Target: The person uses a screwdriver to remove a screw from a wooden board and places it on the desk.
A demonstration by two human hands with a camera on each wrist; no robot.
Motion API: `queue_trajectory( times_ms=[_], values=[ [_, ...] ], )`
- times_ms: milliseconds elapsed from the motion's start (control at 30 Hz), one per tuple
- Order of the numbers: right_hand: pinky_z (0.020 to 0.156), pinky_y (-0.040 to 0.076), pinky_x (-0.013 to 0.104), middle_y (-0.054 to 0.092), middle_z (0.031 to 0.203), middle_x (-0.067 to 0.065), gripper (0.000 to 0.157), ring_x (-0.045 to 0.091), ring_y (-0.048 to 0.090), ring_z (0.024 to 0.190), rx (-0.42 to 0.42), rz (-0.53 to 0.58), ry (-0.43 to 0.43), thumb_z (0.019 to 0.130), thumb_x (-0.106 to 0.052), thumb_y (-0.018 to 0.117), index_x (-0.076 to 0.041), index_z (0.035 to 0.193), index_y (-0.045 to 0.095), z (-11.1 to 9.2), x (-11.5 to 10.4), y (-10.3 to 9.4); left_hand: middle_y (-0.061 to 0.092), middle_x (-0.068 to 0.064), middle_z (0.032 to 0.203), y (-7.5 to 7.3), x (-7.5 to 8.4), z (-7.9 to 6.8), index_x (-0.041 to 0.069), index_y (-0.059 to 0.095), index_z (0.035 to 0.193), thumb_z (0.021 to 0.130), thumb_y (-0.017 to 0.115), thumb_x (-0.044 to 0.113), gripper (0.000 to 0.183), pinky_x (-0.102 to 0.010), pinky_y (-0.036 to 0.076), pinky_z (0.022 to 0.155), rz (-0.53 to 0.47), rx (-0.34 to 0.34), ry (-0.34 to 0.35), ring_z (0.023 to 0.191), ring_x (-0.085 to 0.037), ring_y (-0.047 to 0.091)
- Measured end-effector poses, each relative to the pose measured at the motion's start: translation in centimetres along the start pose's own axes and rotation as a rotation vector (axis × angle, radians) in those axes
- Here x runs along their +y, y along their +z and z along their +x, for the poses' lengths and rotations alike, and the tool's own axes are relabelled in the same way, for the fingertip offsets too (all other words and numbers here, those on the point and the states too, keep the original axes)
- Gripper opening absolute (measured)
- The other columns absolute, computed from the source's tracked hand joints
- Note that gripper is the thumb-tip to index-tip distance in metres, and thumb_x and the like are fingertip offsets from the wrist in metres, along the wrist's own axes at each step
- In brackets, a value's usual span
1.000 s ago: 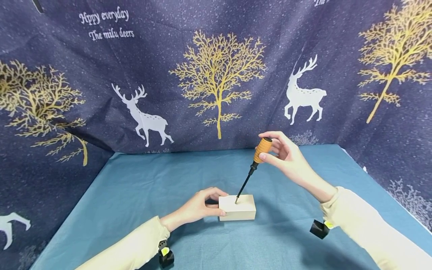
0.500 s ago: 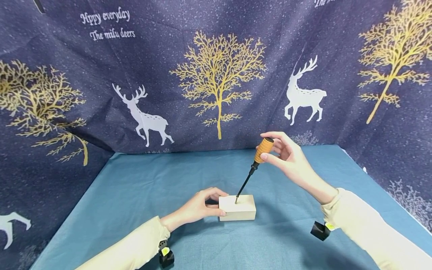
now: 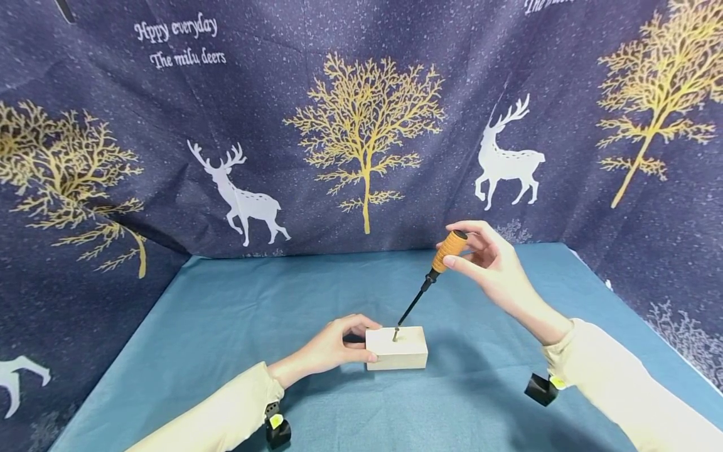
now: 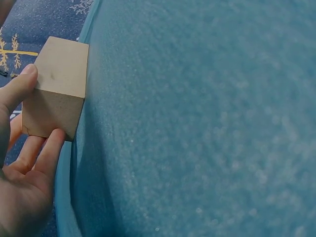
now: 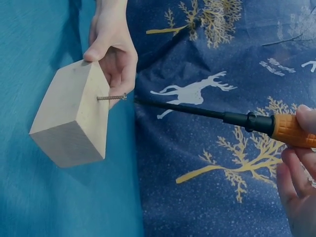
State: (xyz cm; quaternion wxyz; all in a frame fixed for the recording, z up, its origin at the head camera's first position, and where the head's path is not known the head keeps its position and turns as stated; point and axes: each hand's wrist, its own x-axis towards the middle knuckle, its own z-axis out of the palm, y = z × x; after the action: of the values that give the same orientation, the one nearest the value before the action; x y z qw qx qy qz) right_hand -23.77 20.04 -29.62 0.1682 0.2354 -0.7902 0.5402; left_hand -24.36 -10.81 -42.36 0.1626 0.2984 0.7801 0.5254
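A pale wooden block (image 3: 403, 358) lies on the table, its left end gripped between the thumb and fingers of my left hand (image 3: 330, 345). From its top face a screw (image 5: 111, 98) stands partly out, slightly tilted. My right hand (image 3: 503, 273) pinches the orange handle of a screwdriver (image 3: 450, 251) between thumb and fingers, up and to the right of the block. The black shaft slants down to the screw head. In the right wrist view a small gap shows between the screwdriver's tip and the head. In the left wrist view the thumb covers the screw's base.
A blue cloth (image 3: 254, 295) covers the table. Behind it hangs a dark blue curtain (image 3: 395, 31) printed with trees and deer. Black wrist cameras hang below both sleeves.
My right hand has moved a little right with the screwdriver, which leans further over; its tip has come up off the screw head. My left hand and the block stay put.
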Motion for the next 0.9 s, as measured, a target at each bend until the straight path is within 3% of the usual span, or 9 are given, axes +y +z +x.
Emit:
queue_trajectory(
  times_ms=[67,167,400,633,900],
  values=[
    [0.069,0.051,0.018,0.058,0.080,-0.011,0.045,0.010,0.063,0.081,0.025,-0.026,0.016,0.090,-0.007,0.071,-0.015,0.132,0.056,-0.3,0.1,-0.3,0.063,-0.010,0.122,0.0,0.0,0.0,0.018,0.063,0.127,0.082,0.081,0.017,0.048,-0.022,0.057,0.097,-0.004,-0.001,0.004,0.110,-0.018,0.062],
    [0.071,0.054,0.016,0.068,0.085,-0.013,0.043,0.008,0.067,0.081,0.046,-0.029,0.053,0.090,-0.009,0.072,-0.016,0.129,0.056,-0.7,0.4,-0.8,0.063,-0.010,0.122,0.0,0.0,0.0,0.018,0.064,0.127,0.082,0.081,0.017,0.048,-0.022,0.057,0.097,-0.001,-0.002,0.003,0.110,-0.017,0.062],
    [0.074,0.057,0.012,0.075,0.097,-0.019,0.033,0.000,0.072,0.085,0.077,0.042,0.110,0.088,-0.005,0.074,-0.009,0.114,0.054,-1.8,1.5,-2.3,0.063,-0.009,0.122,-0.1,0.1,0.0,0.019,0.064,0.127,0.082,0.081,0.018,0.048,-0.022,0.057,0.096,0.007,0.001,-0.002,0.110,-0.018,0.062],
    [0.069,0.057,0.012,0.074,0.097,-0.025,0.032,0.000,0.073,0.085,0.097,-0.046,0.168,0.087,-0.009,0.076,-0.010,0.108,0.052,-3.4,2.9,-3.6,0.063,-0.009,0.121,0.0,0.2,0.0,0.018,0.064,0.126,0.082,0.082,0.017,0.048,-0.021,0.057,0.096,0.011,0.002,0.005,0.110,-0.018,0.062],
    [0.065,0.054,0.010,0.069,0.094,-0.033,0.036,-0.010,0.068,0.086,0.132,-0.179,0.184,0.085,-0.009,0.078,-0.006,0.110,0.053,-5.0,4.6,-4.9,0.064,-0.010,0.119,0.1,0.0,0.2,0.018,0.064,0.125,0.082,0.082,0.017,0.047,-0.021,0.057,0.096,0.013,-0.001,0.016,0.108,-0.015,0.062]
  ],
)
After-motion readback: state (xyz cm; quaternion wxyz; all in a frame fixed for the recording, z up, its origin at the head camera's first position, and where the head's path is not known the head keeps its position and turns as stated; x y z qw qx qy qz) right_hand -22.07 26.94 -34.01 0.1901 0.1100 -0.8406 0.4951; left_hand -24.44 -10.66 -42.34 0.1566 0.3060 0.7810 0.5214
